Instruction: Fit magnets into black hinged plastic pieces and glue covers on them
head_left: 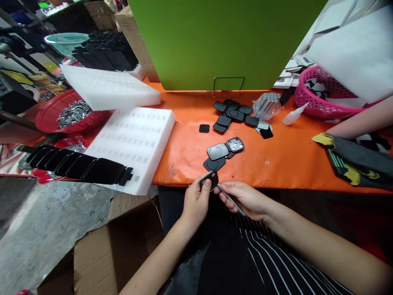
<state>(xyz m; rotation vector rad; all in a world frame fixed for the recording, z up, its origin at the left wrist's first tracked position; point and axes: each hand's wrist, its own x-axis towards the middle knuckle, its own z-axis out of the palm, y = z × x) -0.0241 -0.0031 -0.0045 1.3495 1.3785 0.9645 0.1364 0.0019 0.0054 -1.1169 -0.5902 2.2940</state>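
Note:
My left hand (195, 201) is closed around a small black square part (209, 179), held just below the front edge of the orange table (288, 155). My right hand (245, 198) grips a thin metal tool (230, 199) whose tip touches that part. Just beyond my hands lie a grey square pad (217, 151), a small frame with round holes (236, 144) and a dark round-cornered piece (214, 164). Farther back sits a cluster of black square parts (233, 114).
White foam trays (135, 143) lie to the left, a row of black parts (76, 164) across one. A red basket of metal pieces (72, 112), a pink basket (319, 96), a green board (221, 41) and another person's arm (359, 121) surround the area. A cardboard box (101, 250) stands below.

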